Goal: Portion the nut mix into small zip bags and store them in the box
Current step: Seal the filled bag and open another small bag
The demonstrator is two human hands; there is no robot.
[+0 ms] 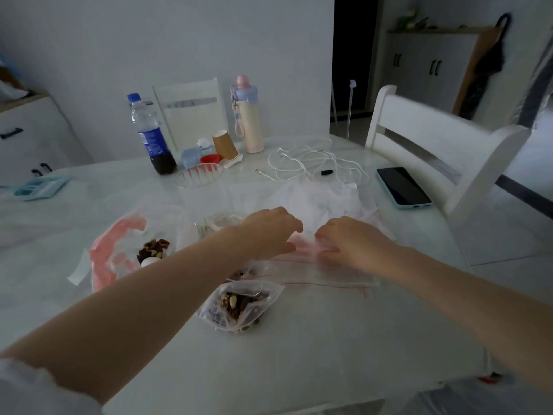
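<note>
left hand (269, 232), right hand (350, 241) both pinching empty zip bags (302, 250) on table (329, 339).

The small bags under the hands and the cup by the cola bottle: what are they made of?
The small bags look like thin clear plastic film, glossy, with red zip lines; the tabletop shows through them. The cup looks like matte brown paper or card, though a plastic lining cannot be ruled out.

Clear plastic zip bags (314, 265) — glossy table (299, 339)

Bare forearms — white sleeve (36, 390) pushed up
</note>
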